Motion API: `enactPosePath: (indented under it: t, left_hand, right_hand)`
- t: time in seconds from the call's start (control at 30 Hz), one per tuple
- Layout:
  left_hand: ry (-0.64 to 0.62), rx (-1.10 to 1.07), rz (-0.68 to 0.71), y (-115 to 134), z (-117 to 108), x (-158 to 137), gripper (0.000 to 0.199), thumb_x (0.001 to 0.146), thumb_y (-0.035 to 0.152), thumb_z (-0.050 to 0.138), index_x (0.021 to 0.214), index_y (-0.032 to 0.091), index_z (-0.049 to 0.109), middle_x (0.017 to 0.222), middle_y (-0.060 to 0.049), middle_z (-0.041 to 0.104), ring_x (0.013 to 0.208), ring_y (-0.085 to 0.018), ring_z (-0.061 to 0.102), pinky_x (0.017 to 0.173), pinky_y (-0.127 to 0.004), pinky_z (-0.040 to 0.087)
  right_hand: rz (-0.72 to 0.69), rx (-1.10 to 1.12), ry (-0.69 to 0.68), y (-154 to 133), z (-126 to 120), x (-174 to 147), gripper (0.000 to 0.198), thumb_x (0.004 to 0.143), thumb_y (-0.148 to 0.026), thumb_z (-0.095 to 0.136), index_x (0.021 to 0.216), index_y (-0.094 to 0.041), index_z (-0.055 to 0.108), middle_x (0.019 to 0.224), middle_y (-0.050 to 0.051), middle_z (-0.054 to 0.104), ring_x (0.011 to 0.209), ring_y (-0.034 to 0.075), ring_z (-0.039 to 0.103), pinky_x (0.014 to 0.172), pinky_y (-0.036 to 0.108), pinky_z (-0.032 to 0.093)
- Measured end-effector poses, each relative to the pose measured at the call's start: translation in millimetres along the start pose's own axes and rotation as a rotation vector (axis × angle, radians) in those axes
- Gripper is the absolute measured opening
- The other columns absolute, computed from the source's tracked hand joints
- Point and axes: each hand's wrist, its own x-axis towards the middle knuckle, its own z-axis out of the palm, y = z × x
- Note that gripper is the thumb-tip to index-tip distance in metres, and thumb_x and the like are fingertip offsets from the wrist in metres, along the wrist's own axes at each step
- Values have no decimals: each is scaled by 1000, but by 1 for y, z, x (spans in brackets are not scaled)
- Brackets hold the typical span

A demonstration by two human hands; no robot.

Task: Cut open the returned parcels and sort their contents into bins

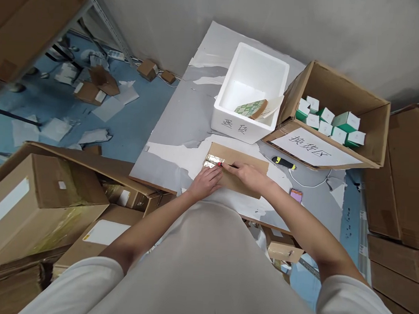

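A flat brown cardboard piece (246, 184) lies on the table in front of me, with shiny clear tape (213, 160) across its left end. My left hand (207, 181) rests on its near left edge, fingers stretched out and holding nothing. My right hand (248, 176) is closed around a slim dark tool with a red end (220, 164); its exact kind is too small to make out. The red end touches or hovers over the taped part, close to my left fingertips. To the right lie a black-and-yellow handled tool (284, 162) and a small pink-and-orange item (296, 195).
A white foam box (243, 130) holding a few flat pieces stands behind the cardboard. Right of it, an open carton (379, 136) contains several green-and-white boxes (346, 121). Large cartons (66, 178) crowd the left side. Paper and boxes litter the blue floor (135, 112).
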Motion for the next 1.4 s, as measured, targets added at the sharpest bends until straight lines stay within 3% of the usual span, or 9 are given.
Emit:
enactPosePath:
  t: [0.13,0.3,0.4,0.53,0.7,0.83,1.0,1.13,1.4]
  left_hand:
    - [-13,17,3,2,-3,2,39,90,37,49,122,15,57,126,-15,59,126,-29,48,100,-49,40]
    - [-25,59,-5,5,-2,2,38,91,37,48,122,17,57,127,-14,59,126,-28,48,101,-47,40]
    - [-37,59,-29,4,0,2,38,90,38,49,122,18,58,128,-14,59,127,-27,48,103,-46,39]
    - [-66,54,-58,4,1,2,40,90,37,50,124,19,56,131,-14,57,128,-27,46,104,-46,36]
    - [-90,118,-92,8,-8,7,41,90,41,46,123,18,57,130,-14,57,126,-28,47,105,-44,33]
    - [-146,176,-102,15,-18,21,67,78,60,54,129,16,52,132,-18,52,128,-33,42,107,-48,27]
    - [-287,319,-132,26,-18,41,116,53,81,59,143,12,33,150,-24,25,139,-45,17,109,-60,5]
    - [-350,364,-177,29,-13,46,117,57,82,55,146,12,26,152,-23,21,140,-45,13,107,-63,0]
    - [-330,370,-192,28,-10,47,111,60,80,54,146,13,29,152,-22,23,140,-43,14,108,-60,0]
  right_hand:
    - [-1,-294,-234,-16,-16,2,68,85,-4,42,147,-29,28,108,12,62,82,20,65,66,25,43]
    - [87,-414,-319,-14,-26,-13,59,90,-9,34,145,-31,29,113,15,61,86,21,65,62,26,42]
    - [181,-441,-347,11,-29,-50,61,88,-6,35,142,-33,34,109,13,63,83,21,65,59,25,40]
    - [341,-386,-352,64,-27,-132,78,75,2,44,143,-37,34,101,8,66,73,17,65,54,23,39]
    - [433,-1,98,100,13,-210,66,82,-10,43,142,-35,36,118,7,62,94,20,63,65,26,49]
    - [607,665,366,81,70,-204,57,88,-25,42,145,-22,35,106,8,67,71,15,63,60,28,54]
    - [696,1144,438,59,107,-176,63,84,-29,49,145,-27,34,96,3,66,64,10,59,51,23,54]
    - [688,1245,436,62,108,-173,63,82,-27,51,144,-28,36,96,3,64,66,10,58,51,21,53]
    - [697,1293,416,63,105,-175,66,82,-31,52,145,-28,33,82,1,63,60,9,56,47,20,51]
